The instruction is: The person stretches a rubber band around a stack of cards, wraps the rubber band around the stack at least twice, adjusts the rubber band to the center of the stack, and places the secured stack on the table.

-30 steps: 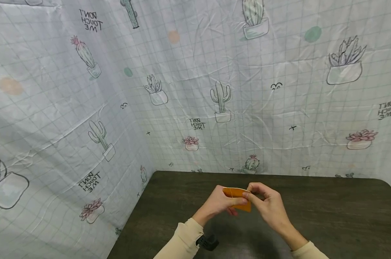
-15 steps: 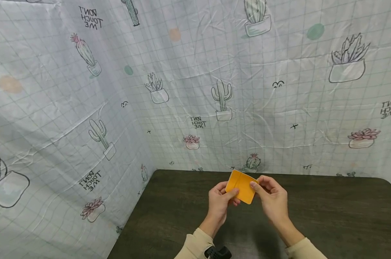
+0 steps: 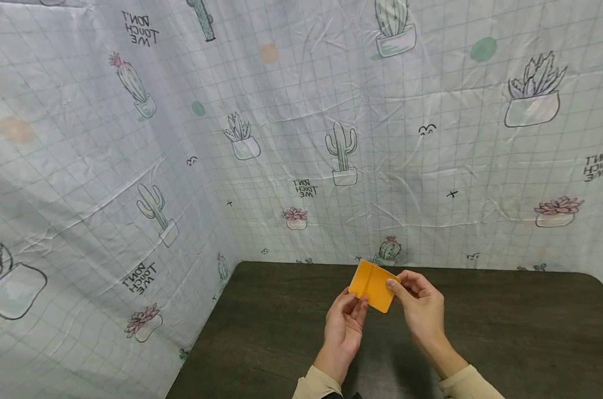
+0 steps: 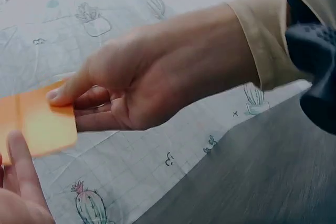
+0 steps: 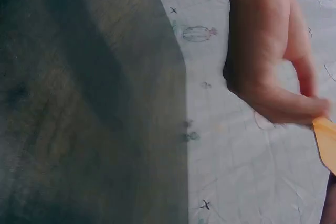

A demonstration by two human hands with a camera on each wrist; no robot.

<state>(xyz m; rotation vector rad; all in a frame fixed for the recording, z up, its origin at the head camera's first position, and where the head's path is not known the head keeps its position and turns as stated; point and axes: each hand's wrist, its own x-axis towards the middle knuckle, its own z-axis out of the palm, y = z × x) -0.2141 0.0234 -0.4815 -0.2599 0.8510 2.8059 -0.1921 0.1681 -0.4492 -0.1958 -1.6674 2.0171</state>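
In the head view, a thin yellow-orange square card (image 3: 378, 285) with rounded corners is held up above the table, with a dark crease line across its left part. My right hand (image 3: 423, 310) pinches its right edge, thumb on the front face. At the lower left edge, near the crease, the fingers of my left hand (image 3: 343, 330) touch the card, palm turned toward the camera. A straight finger of that left hand (image 4: 23, 187) lies against the card's face in the left wrist view. The right wrist view shows only a corner of the card.
The dark wood-grain table (image 3: 511, 332) lies under both hands. Behind it and to the left hangs a pale grid-patterned cloth (image 3: 271, 155) printed with cacti. A black device (image 4: 315, 72) sits at the right wrist by the beige sleeve (image 4: 268, 40).
The card has tilted up from edge-on to show its face and risen slightly. My left hand has turned, its thumb no longer lying across the card's front; the right hand keeps its pinch.
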